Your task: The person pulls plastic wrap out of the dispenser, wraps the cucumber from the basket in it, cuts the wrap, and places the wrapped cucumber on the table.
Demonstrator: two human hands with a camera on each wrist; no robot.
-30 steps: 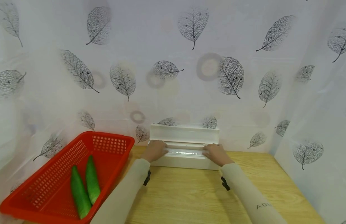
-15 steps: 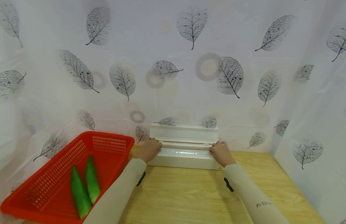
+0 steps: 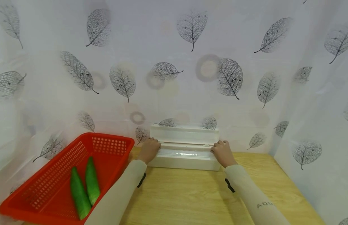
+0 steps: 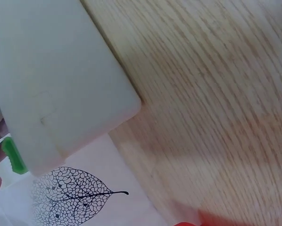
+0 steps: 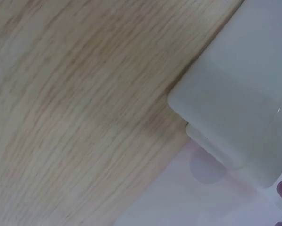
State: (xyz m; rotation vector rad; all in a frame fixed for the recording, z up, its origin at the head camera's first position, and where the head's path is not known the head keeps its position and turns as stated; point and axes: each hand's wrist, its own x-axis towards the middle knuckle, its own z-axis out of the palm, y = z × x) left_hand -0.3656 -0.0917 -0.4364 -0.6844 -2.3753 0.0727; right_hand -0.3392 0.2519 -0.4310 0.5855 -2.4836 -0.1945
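Noting white box (image 3: pixel 182 163) on tabletop (image 3: pixel 179 195), far side; lid (image 3: pixel 188 135) already up, apparent film (image 3: pixel 185 153) inside, none visibly drawn out. Left hand (image 3: pixel 149 150), right hand (image 3: pixel 223 153) curled at box ends; whether grip pinches anything, cannot tell. Green vegetables (image 3: pixel 92 181) lie bare in red basket (image 3: pixel 54 189), left.

the light is soft, wrist views hazy.

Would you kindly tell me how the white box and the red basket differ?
The white box has a solid front, while the red basket has slotted walls. The white box has a raised lid; the red basket shows none. Both are oblong and open on top.
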